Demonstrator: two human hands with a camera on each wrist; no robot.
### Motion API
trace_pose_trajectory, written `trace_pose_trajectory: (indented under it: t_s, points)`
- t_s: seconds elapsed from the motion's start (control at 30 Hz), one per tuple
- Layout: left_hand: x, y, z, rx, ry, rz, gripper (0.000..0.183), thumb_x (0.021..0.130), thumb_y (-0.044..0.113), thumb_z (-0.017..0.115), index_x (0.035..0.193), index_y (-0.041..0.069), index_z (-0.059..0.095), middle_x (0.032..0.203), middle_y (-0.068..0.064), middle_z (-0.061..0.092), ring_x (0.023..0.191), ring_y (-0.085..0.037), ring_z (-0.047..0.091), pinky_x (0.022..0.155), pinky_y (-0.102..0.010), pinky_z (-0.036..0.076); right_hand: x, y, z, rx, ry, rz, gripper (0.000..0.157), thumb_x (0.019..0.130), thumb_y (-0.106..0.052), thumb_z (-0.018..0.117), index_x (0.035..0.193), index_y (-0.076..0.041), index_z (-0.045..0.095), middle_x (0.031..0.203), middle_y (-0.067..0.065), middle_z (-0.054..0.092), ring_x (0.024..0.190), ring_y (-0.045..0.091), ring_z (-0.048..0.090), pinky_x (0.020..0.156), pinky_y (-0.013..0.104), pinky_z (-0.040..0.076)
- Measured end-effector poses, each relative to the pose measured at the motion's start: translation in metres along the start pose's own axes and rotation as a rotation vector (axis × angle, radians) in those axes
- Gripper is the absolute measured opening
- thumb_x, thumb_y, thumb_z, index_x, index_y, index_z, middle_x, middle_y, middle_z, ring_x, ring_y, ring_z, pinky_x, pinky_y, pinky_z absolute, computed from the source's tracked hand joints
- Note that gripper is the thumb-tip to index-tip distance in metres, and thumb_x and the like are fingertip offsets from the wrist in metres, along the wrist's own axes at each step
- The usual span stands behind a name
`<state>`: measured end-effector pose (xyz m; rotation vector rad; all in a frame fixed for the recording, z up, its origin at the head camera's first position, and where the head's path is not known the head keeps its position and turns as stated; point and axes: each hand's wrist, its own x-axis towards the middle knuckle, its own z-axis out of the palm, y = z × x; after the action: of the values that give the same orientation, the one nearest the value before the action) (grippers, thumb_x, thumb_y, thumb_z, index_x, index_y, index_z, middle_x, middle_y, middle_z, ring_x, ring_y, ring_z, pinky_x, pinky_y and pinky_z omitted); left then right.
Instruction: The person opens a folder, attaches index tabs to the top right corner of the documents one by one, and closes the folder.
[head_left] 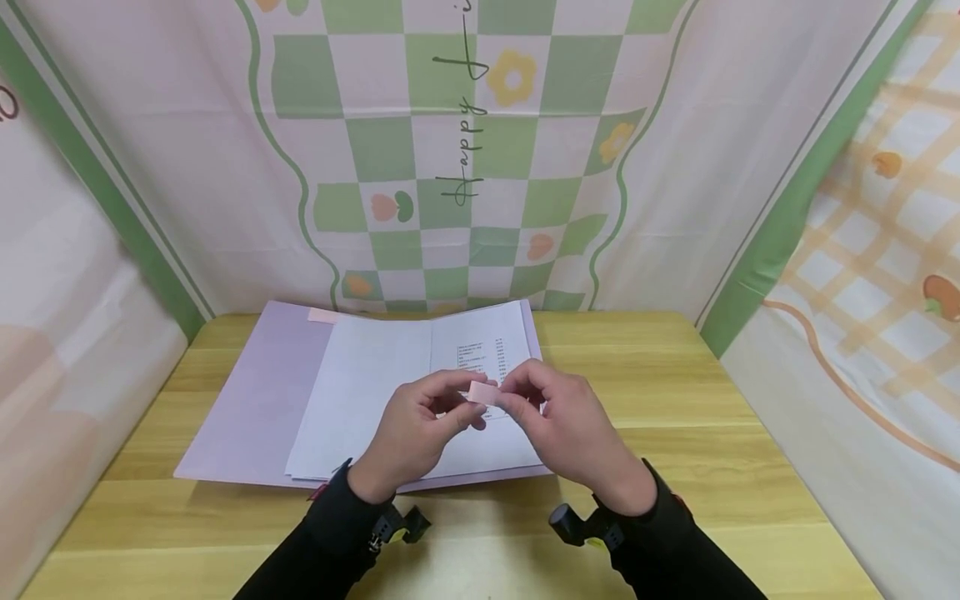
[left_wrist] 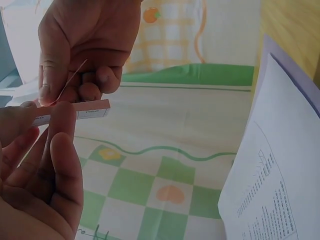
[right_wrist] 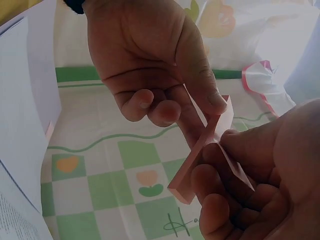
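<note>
Above the open booklet point(head_left: 360, 392), my left hand point(head_left: 412, 429) pinches a small pink sticky-note pad point(head_left: 482, 392) between thumb and fingers. In the left wrist view, the pad point(left_wrist: 95, 110) appears edge-on with printed labels on its underside. My right hand point(head_left: 570, 425) meets it from the other side, pinching a thin pink sheet point(right_wrist: 239, 172) that stands out at an angle from the pad point(right_wrist: 184, 180) in the right wrist view. The sheet's far end is hidden behind the fingers.
The booklet lies in a lilac folder point(head_left: 247, 392) on the wooden table point(head_left: 645, 400). A pink sticky note point(head_left: 322, 316) sits at the top edge of the folder. Patterned cloth point(head_left: 510, 150) hangs behind the table and along both sides.
</note>
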<state>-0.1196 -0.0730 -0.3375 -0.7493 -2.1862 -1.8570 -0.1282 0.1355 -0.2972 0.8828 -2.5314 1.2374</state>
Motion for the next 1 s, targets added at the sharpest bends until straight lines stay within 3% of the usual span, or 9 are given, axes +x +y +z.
trace_pose_trajectory:
  t_s: [0.2,0.33,0.5,0.77,1.0]
  points:
    - [-0.0009,-0.0018,0.0008,0.064,-0.01,0.031,0.027,0.093,0.012,0.072,0.12,0.015,0.07,0.091,0.003,0.073,0.071,-0.013,0.069,0.05,-0.026,0.04,0.0,-0.0014,0.0002,0.063,-0.065,0.057,0.016,0.097,-0.037,0.067,0.092,-0.024,0.059,0.08,-0.012,0.061,0.072,0.011,0.056,0.061,0.031,0.047]
    - [-0.0007,-0.0013,0.0009,0.09,-0.017,0.066,0.027,0.093,0.011,0.072,0.12,0.014,0.07,0.089,0.007,0.073,0.071,-0.011,0.068,0.052,-0.026,0.041,0.0008,-0.0008,-0.0004,0.057,-0.095,0.024,0.014,0.096,-0.029,0.069,0.092,-0.022,0.058,0.081,-0.013,0.061,0.074,0.009,0.056,0.065,0.03,0.047]
    - [-0.0011,-0.0016,0.0009,0.107,-0.001,0.102,0.025,0.093,0.012,0.073,0.118,0.011,0.071,0.084,0.008,0.072,0.069,-0.01,0.067,0.051,-0.028,0.042,0.0004,0.0001,-0.0001,0.044,-0.097,-0.005,0.013,0.097,-0.025,0.069,0.089,-0.023,0.058,0.079,-0.013,0.058,0.071,0.009,0.054,0.063,0.029,0.045]
    - [-0.0014,-0.0045,0.0016,0.087,0.024,0.134,0.023,0.091,0.01,0.074,0.114,0.013,0.07,0.088,0.004,0.073,0.064,-0.009,0.067,0.042,-0.026,0.031,-0.0005,0.0017,0.0026,0.043,-0.085,-0.024,0.014,0.098,-0.026,0.067,0.089,-0.023,0.056,0.078,-0.012,0.055,0.07,0.01,0.052,0.062,0.029,0.044]
    - [-0.0014,-0.0058,0.001,0.05,0.038,0.133,0.022,0.09,0.008,0.074,0.112,0.011,0.07,0.092,0.003,0.074,0.064,-0.01,0.068,0.042,-0.027,0.035,-0.0011,0.0008,0.0031,0.038,-0.066,-0.037,0.018,0.098,-0.031,0.065,0.087,-0.024,0.053,0.079,-0.013,0.056,0.071,0.009,0.052,0.06,0.029,0.043]
